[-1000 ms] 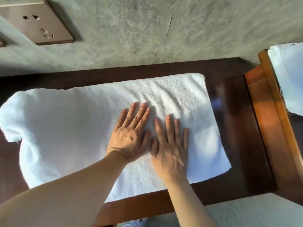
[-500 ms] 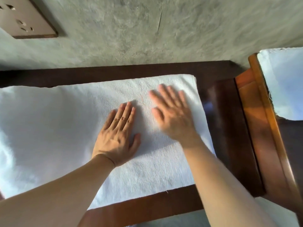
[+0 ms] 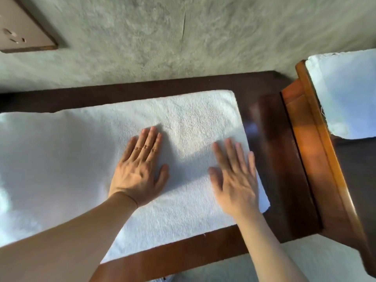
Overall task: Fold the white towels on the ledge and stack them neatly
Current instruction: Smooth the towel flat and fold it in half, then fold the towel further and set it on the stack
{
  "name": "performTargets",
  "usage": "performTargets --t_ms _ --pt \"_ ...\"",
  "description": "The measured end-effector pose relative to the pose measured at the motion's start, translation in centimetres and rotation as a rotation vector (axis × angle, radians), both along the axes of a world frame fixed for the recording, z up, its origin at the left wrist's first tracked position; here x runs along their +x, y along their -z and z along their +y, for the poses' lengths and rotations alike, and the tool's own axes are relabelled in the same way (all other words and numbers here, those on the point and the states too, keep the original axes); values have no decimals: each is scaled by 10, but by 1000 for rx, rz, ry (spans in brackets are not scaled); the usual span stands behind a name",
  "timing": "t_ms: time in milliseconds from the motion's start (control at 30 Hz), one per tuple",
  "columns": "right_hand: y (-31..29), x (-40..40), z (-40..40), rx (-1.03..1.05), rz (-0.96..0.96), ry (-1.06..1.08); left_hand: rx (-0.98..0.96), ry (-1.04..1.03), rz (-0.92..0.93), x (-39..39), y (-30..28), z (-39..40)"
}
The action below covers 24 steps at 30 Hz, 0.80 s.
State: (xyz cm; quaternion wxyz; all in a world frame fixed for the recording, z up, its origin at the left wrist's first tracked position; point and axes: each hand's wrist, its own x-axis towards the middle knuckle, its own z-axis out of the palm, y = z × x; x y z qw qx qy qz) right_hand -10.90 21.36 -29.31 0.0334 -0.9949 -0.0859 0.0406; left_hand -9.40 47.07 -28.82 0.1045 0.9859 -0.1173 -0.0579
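On the ledge [image 3: 270, 123]: white towel [image 3: 183, 123] spread flat; left hand [image 3: 140, 169] and right hand [image 3: 234, 180] flat on it, fingers straight, gripping nothing

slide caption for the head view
Left hand and right hand flat on a white towel on the dark ledge.

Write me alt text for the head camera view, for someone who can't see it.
Two bare hands, the left hand and right hand, lie flat with straight fingers on a white towel spread over a dark wooden ledge. A grey textured wall with a wall socket is behind; another white cloth lies at right.
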Motion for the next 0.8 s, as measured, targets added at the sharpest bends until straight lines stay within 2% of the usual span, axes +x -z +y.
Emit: performTargets --t_ms 100,133,167,233,300,333,433,533,667,800 --pt "-9 5 -12 1 -3 312 8 3 -6 2 -2 0" --pt "-12 -1 2 26 -14 342 10 -1 -3 1 -2 1" --pt "-15 -10 19 62 -19 286 11 -2 0 1 -1 1" --pt "-15 -34 44 98 5 -32 9 1 -7 1 -1 0" --pt "-12 -47 33 70 25 -231 5 5 -16 1 -2 -1" --pt "-9 -47 16 49 23 -193 7 3 -11 0 -2 -1" --pt "-7 -40 -31 -34 68 112 17 3 -2 0 -1 -1" --pt "-17 -40 -9 -21 39 247 14 22 -1 0 -1 -1" --pt "-15 -53 77 117 7 64 -9 24 -8 1 -1 -3" --pt "5 -58 85 80 -44 29 -38 21 0 1 0 -3"
